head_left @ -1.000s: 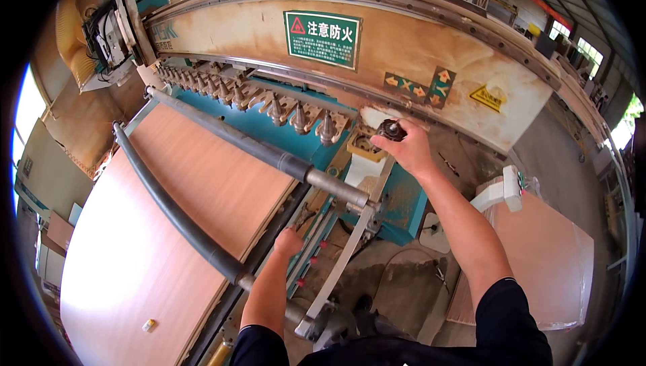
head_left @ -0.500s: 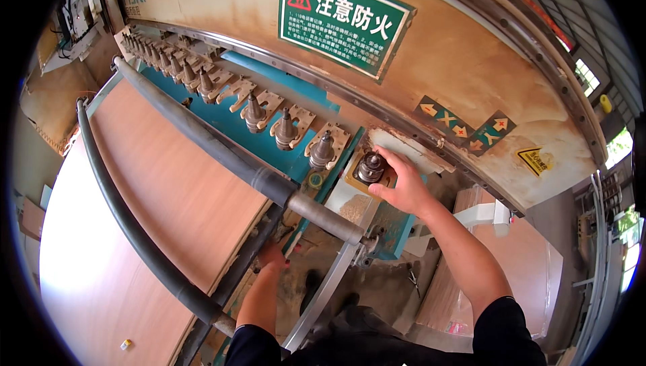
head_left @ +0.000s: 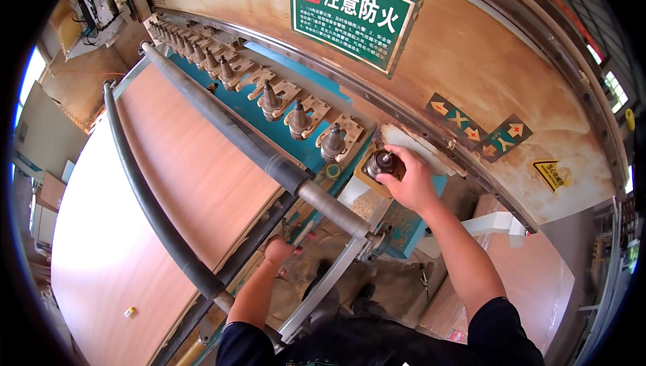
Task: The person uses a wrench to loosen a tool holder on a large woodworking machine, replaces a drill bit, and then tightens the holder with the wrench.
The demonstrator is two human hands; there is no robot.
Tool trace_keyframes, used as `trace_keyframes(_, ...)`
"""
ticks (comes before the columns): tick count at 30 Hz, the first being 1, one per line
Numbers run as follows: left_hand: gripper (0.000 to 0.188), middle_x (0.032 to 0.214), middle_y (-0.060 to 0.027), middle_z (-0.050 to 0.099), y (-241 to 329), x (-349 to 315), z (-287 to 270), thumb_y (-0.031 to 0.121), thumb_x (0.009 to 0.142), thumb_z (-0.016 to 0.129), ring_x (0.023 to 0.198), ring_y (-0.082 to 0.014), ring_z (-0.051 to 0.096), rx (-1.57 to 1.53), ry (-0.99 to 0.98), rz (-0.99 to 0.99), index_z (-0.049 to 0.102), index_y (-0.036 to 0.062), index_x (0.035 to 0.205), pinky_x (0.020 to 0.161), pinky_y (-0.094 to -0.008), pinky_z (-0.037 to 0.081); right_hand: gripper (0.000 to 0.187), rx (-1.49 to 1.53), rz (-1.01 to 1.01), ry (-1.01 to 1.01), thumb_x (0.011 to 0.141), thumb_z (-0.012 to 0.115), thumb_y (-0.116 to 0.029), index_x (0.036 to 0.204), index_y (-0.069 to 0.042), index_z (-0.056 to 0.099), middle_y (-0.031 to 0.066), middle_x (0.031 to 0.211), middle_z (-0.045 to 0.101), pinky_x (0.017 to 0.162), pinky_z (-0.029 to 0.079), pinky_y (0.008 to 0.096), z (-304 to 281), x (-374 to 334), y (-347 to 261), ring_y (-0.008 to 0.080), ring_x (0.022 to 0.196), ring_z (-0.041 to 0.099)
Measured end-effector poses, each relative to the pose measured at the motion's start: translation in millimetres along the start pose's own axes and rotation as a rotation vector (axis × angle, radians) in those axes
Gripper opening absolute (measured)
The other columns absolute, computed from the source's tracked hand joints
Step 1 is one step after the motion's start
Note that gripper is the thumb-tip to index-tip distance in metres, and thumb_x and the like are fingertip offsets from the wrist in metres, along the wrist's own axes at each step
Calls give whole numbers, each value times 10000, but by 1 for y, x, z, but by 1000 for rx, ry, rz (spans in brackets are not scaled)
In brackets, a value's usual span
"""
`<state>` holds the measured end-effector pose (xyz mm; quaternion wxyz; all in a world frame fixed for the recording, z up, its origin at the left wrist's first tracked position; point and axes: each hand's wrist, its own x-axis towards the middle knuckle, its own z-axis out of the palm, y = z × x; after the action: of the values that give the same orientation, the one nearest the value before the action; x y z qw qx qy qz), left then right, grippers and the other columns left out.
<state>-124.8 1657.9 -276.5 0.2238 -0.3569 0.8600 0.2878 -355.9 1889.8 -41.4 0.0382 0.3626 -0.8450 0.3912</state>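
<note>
My right hand [head_left: 412, 179] curls its thumb and fingers around a dark metal tool holder [head_left: 381, 162], which sits tip-up in a yellowish square fixture [head_left: 364, 173]. Below the wood panel's edge, my left hand [head_left: 278, 250] is closed beside the machine frame. Small red bits show next to it, but its fingers are mostly hidden, and I cannot make out what it grips. To the left of the fixture, a rack of fork-shaped clips [head_left: 349, 129] carries several similar cone-tipped tool holders [head_left: 332, 144].
Two dark rollers [head_left: 225, 120] span a large wood-faced panel [head_left: 182, 157]. A beige machine beam [head_left: 484, 63] with a green warning sign [head_left: 353, 19] crosses the far side. Sawdust [head_left: 367, 206] lies by the fixture. Wrapped boards [head_left: 518, 278] stand at right.
My right hand has wrapped more closely around the tool holder, which now looks tilted. My left hand has come up slightly and shows more. The whole view has shifted a little.
</note>
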Motion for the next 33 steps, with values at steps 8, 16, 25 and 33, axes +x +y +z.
trace_keyframes(8,428,630,-123,638,18,-79,-33,355,690,778,480,-219,636,-320,7,-1,657,-41,799,473,-355,532,569,-57,-158,80,695,782,-243,1160,-25,538,168,1068,609,892,468,416,1,-6,-5,356,1043,561)
trace_keyframes(16,282,681,-84,573,30,-147,-89,220,773,696,630,-131,536,-482,367,430,592,-3,913,579,-301,446,579,72,-81,109,756,724,-159,1274,-26,503,176,1218,562,943,443,402,3,-21,12,337,1116,552)
trace_keyframes(25,371,637,-12,460,54,-146,-80,398,1009,418,440,-101,399,-1214,-527,83,547,51,1009,383,-250,282,358,251,-23,54,779,678,-127,1105,-1,602,158,1090,617,869,475,380,-23,-130,6,338,1013,594)
trace_keyframes(33,343,726,-89,618,138,-171,-122,301,908,579,531,-200,599,-482,175,575,573,20,1106,490,-347,486,396,922,372,-383,930,592,-209,1249,20,542,76,1137,630,875,471,281,30,-144,-7,127,980,597)
